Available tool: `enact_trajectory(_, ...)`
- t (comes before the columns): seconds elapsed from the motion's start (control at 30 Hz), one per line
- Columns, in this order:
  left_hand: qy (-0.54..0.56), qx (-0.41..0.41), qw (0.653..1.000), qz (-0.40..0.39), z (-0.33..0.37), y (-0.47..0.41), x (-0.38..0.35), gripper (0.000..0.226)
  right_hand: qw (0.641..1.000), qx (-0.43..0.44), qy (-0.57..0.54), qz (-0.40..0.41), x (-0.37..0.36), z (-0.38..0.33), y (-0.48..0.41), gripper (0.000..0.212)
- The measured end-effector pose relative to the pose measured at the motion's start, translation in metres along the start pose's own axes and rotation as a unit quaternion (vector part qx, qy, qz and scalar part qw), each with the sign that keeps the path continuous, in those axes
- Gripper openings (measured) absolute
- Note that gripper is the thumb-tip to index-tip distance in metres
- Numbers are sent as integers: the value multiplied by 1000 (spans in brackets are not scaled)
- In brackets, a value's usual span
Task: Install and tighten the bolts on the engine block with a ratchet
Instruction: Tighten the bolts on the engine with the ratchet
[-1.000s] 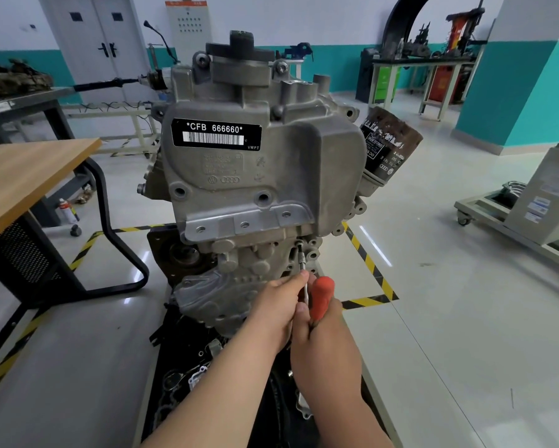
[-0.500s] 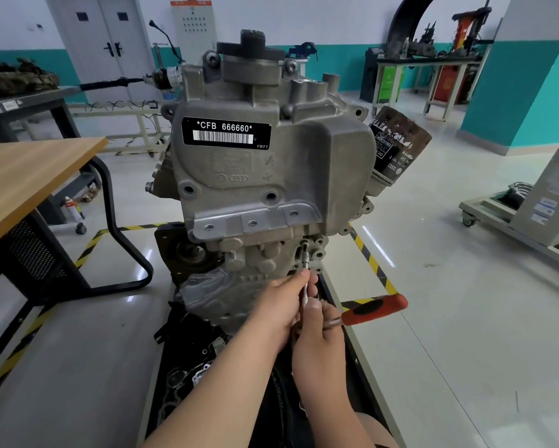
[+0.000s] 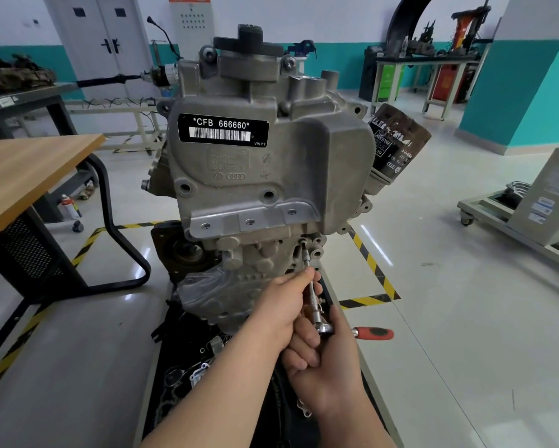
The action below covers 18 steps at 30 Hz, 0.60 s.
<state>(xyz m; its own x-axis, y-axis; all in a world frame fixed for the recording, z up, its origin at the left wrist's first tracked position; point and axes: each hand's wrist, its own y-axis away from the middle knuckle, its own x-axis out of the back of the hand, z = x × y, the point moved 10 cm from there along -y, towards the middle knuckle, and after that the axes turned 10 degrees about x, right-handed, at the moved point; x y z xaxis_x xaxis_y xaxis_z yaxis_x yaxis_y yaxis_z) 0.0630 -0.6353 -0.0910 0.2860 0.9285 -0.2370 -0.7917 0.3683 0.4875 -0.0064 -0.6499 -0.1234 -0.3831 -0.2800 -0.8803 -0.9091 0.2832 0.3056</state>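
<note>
The left hand [image 3: 286, 307] pinches the slim steel extension bar [image 3: 307, 260] reaching the grey cast-metal engine block [image 3: 271, 176], while the right hand [image 3: 331, 363] grips the red-handled ratchet [image 3: 373, 333].

Engine block [image 3: 271, 176]: cast grey metal, matt and grainy. Label [image 3: 223, 130] at 11 o'clock on its face: glossy black, white print. Oil filter [image 3: 398, 140] at 2 o'clock: dark painted can, scuffed. Ratchet [image 3: 325, 328] at 5 o'clock: bright polished metal shaft, red handle with black inlay. Table [image 3: 29, 169] at 9 o'clock: wood-grain top, matt. Floor [image 3: 465, 286]: pale, glossy, reflective.
</note>
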Motion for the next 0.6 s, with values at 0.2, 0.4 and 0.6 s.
enact_trajectory(0.2,-13,-6,1000,4,0,-1,0,25,996,-46,-79,-6,-6,6,5,40)
enact_trajectory(0.4,-33,-8,999,7,4,-3,0,25,948,-152,-271,-62,-23,18,16,42)
enact_trajectory(0.6,-27,-13,999,24,-1,-3,3,27,960,75,257,84,21,-24,3,44)
